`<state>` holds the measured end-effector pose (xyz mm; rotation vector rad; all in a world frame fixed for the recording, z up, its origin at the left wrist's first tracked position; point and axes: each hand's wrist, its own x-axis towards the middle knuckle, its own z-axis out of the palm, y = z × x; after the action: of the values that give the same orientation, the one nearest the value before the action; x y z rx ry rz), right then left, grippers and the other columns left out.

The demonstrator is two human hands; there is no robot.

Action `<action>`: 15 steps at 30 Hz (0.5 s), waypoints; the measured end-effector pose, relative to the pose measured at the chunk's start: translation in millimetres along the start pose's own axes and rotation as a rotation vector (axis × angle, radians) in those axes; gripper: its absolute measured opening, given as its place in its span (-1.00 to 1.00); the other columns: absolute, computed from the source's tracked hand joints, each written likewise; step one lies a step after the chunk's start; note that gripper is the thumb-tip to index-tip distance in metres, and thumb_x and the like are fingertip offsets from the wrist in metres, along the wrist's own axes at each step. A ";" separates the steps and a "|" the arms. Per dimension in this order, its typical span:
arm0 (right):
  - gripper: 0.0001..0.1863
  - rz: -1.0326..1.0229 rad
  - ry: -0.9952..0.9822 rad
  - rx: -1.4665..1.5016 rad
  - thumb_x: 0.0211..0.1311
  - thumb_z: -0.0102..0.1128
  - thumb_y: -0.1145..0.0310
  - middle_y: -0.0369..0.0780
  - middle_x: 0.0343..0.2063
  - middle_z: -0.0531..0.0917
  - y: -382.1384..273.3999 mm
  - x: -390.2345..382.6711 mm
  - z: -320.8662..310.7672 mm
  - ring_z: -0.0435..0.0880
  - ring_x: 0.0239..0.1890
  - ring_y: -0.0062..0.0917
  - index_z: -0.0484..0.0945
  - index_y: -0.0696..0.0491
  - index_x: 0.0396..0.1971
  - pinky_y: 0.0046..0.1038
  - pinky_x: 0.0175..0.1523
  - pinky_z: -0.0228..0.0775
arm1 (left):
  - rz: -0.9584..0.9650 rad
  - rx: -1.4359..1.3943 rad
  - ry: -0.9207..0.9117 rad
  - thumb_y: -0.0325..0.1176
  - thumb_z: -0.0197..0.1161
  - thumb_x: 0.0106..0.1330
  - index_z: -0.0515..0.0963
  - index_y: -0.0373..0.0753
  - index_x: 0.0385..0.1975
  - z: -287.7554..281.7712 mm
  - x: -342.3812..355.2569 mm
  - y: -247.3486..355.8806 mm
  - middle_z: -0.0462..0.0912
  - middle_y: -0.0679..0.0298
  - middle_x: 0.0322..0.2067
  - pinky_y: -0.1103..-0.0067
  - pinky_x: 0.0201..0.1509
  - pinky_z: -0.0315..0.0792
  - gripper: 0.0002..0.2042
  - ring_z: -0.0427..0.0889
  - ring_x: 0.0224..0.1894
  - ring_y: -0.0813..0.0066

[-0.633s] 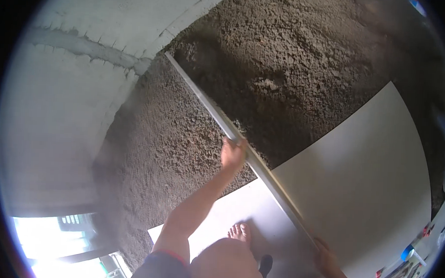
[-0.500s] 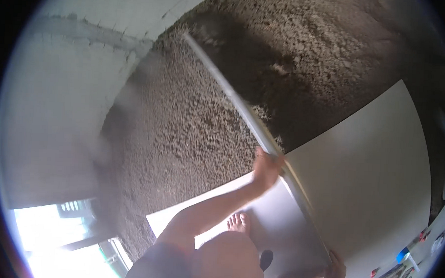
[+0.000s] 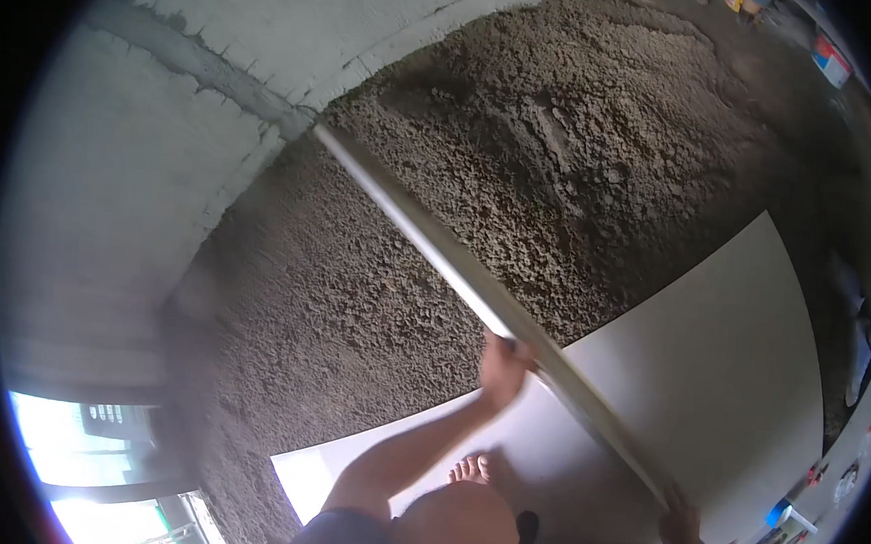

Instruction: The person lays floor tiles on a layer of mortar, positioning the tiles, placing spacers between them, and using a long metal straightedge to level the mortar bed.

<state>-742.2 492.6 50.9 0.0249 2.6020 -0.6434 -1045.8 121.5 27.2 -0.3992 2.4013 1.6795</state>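
A long, pale straightedge runs slantwise from the wall at the upper left down to the lower right. My left hand is wrapped round it near its middle. Further down, at the near right end, my right hand grips it too, with its fingers partly hidden. Under the far half lies rough, crumbly grey-brown mortar. The near half passes over a smooth, pale board laid on the mortar. My bare foot rests on that board.
A grey plastered wall with a rough seam borders the mortar on the left. Bright light enters through an opening at the lower left. A blue-and-white object and scattered tools lie at the lower right; a bucket stands at the far right.
The straightedge's far end has swung left toward the wall's seam, with both hands still on it. My view has shifted, bringing the bucket at the upper right into sight.
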 end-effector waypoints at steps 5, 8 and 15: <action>-0.48 0.191 -0.233 0.669 0.04 0.09 0.48 0.05 0.07 0.52 -117.4 133.3 -10.6 0.62 -0.13 -0.01 0.47 0.10 0.11 -0.15 -0.02 0.48 | -0.045 0.362 0.251 -0.27 0.10 0.22 0.09 -0.39 0.05 -70.3 103.1 22.9 0.53 -0.22 -0.19 0.25 -0.15 0.60 -0.50 0.63 -0.19 -0.10; -0.54 0.151 -0.138 0.663 0.17 0.13 0.36 -0.03 0.03 0.57 -149.1 133.7 2.0 0.66 -0.16 -0.18 0.47 0.12 0.10 -0.27 -0.10 0.50 | 0.016 0.285 0.306 -0.18 0.16 0.15 0.09 -0.43 0.09 -74.0 148.5 6.8 0.53 -0.22 -0.16 0.20 0.02 0.43 -0.38 0.57 -0.09 -0.18; -0.47 0.066 0.176 0.235 0.06 0.28 0.37 0.01 0.04 0.55 -70.3 27.4 35.5 0.60 -0.06 -0.03 0.46 0.14 0.10 -0.18 0.01 0.48 | -0.061 0.356 -0.103 -0.26 0.19 0.22 0.10 -0.40 0.04 43.6 58.1 36.4 0.49 -0.15 -0.13 0.22 -0.19 0.57 -0.47 0.62 -0.16 -0.05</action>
<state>-760.2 411.7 41.8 0.2509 2.6634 -0.9576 -1112.7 167.7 27.1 -0.3158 2.5123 1.1822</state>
